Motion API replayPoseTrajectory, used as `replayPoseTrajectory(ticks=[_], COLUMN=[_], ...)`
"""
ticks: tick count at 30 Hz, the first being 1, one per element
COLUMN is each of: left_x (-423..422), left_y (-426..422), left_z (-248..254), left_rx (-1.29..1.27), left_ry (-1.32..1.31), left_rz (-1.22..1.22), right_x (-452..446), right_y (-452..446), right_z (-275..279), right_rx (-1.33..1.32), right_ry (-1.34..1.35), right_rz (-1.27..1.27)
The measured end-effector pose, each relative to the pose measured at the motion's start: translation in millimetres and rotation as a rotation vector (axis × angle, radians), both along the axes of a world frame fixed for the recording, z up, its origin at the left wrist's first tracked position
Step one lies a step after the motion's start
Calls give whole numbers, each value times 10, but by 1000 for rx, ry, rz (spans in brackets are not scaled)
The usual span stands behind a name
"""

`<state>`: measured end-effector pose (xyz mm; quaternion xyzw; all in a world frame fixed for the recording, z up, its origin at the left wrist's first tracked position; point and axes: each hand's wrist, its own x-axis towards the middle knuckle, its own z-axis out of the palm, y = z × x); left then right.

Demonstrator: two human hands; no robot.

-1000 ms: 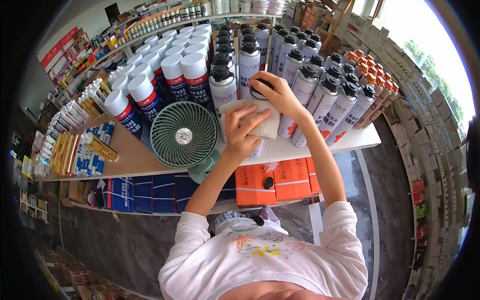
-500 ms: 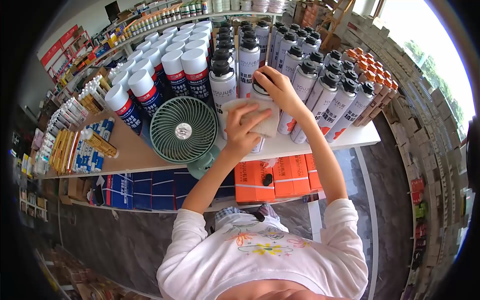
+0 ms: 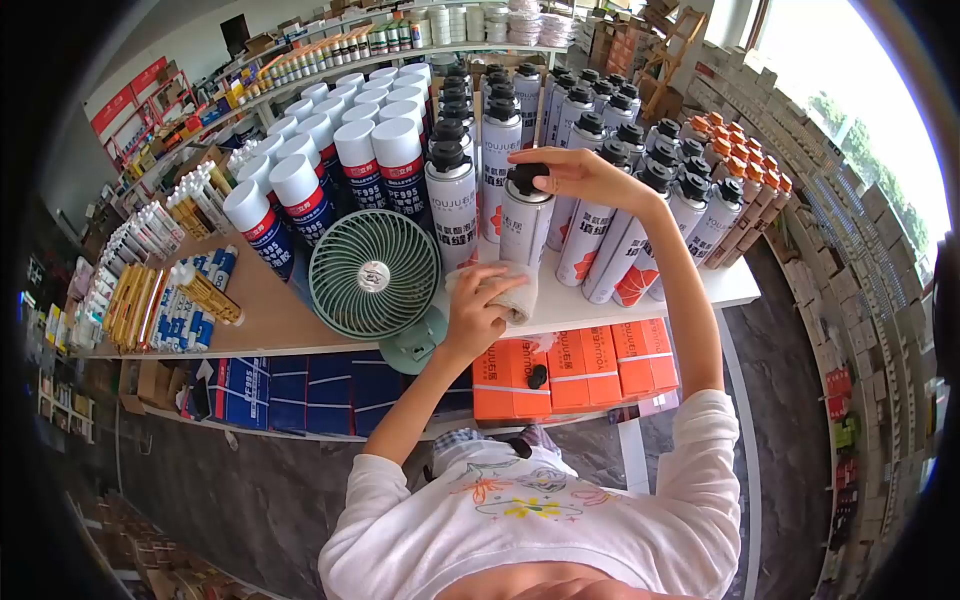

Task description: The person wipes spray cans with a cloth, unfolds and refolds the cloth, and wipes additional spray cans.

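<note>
My right hand point(image 3: 590, 182) pinches the black top of a foam filler can point(image 3: 526, 222), thumb on the near side and fingers over the far side. The can stands at the front of a row of similar grey cans on the white shelf top. Below it, my left hand point(image 3: 484, 305) presses a pale folded cloth point(image 3: 517, 297) against the can's lower part, fingers bent over the cloth. That cloth hides the can's base. Left of my left hand sits a green desk fan point(image 3: 373, 275).
White-capped spray cans point(image 3: 297, 180) stand in rows behind the fan. Orange-topped cans point(image 3: 740, 165) are at the right, gold and blue tubes point(image 3: 205, 292) at the left. Orange boxes point(image 3: 512, 378) and blue boxes point(image 3: 290, 392) fill the shelf underneath.
The cloth and my left hand have slid down the can toward its base. My right hand has shifted from over the top to its right side, baring the black top and label.
</note>
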<state>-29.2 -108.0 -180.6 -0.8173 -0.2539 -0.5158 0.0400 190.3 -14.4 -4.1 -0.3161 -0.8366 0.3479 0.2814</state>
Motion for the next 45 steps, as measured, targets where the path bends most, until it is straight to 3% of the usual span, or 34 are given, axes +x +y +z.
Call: replayPoseTrajectory(ticks=[1, 3, 13, 20, 23, 30, 38, 43, 45], left_x=[0, 2, 145, 160, 121, 264, 207, 266, 296], left_y=[-9, -28, 97, 163, 134, 260, 189, 285, 315], left_z=[25, 122, 891, 6, 49, 887, 52, 743, 771], left_rx=[-7, 15, 260, 98, 62, 253, 112, 245, 268], left_ry=[-31, -33, -152, -123, -101, -291, -109, -207, -238], left_rz=[-8, 6, 31, -69, -47, -55, -35, -21, -25], right_x=[17, 40, -45, -112, -215, -265, -295, -340, -335], right_y=[17, 41, -236, -325, -359, -449, -402, -435, -445], right_z=[4, 13, -43, -16, -4, -43, -84, 49, -22], right_rx=[24, -52, 150, 224, 224, 353, 469, 337, 547], right_ry=[78, 61, 37, 26, -10, -12, -32, -161, -121], right_rz=[124, 105, -184, -357, -437, -527, -640, -697, -726])
